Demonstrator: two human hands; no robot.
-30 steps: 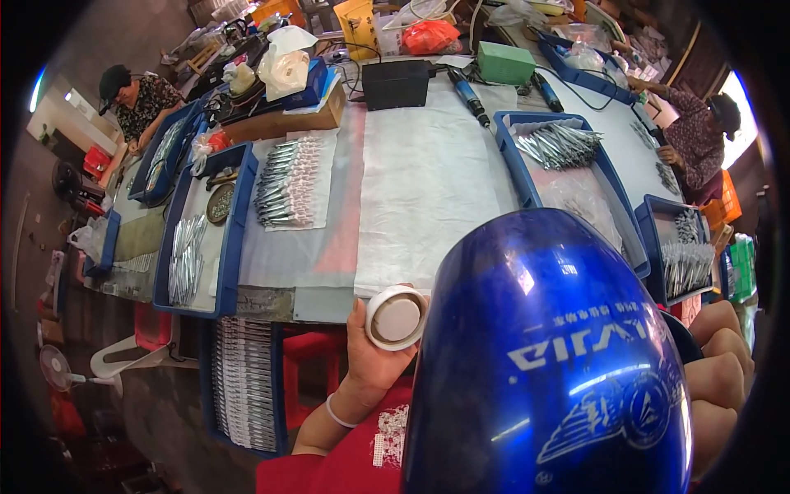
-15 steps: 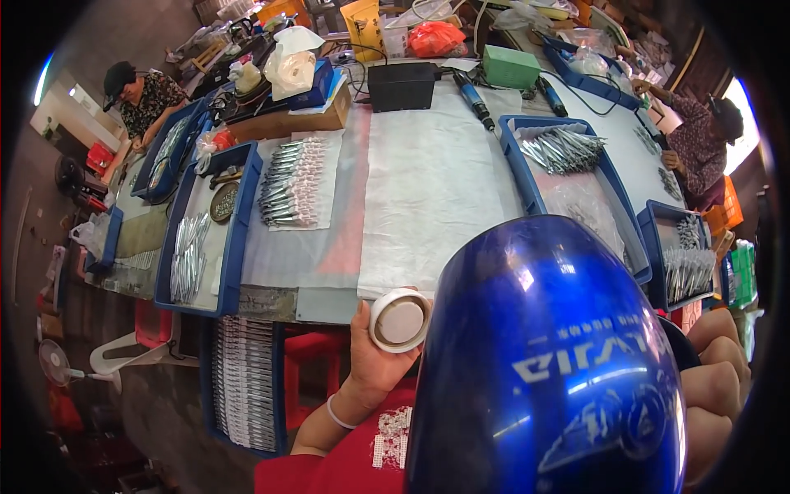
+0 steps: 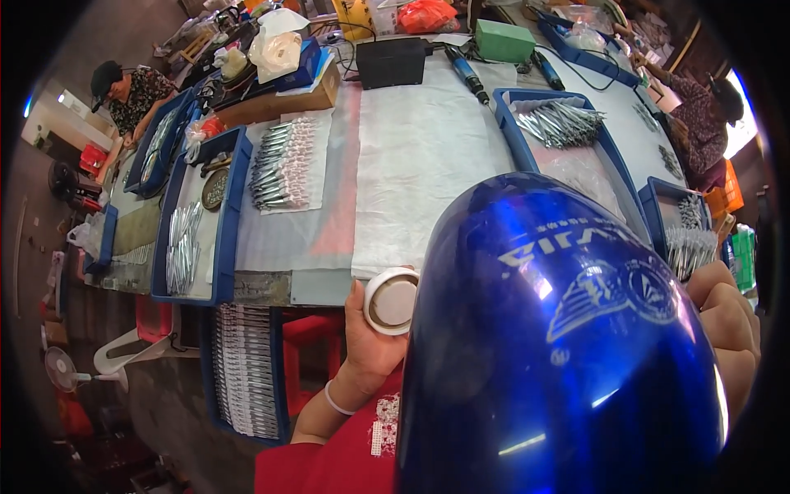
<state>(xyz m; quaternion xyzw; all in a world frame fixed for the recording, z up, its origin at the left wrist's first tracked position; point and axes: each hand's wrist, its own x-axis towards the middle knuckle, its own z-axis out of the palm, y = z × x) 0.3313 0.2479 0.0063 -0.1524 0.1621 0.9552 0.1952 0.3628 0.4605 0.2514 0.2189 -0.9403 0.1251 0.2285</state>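
A shiny blue bottle (image 3: 559,346) with pale lettering and a winged emblem looms very close at the lower right and hides much of the table edge. My right hand (image 3: 731,333) shows at its far right side, with bent fingers curled about it; the thumb is out of sight. My left hand (image 3: 368,358) grips a round white lid (image 3: 393,301), its hollow side facing me, just off the table's front edge beside the bottle. A white band circles my left wrist. Under the lid hand shows my red garment (image 3: 346,445).
White sheeting (image 3: 420,156) covers the table's middle. Blue trays (image 3: 226,272) of slim metal parts stand left and right, and another tray (image 3: 284,395) is below. Electric screwdrivers (image 3: 466,74) lie near a black box (image 3: 391,64). Two people (image 3: 136,95) (image 3: 699,123) sit at the sides.
The blue bottle has turned so that more of its emblem shows, and its far end sits higher in the picture. The whole scene has shifted slightly upward; my left hand still holds the lid.
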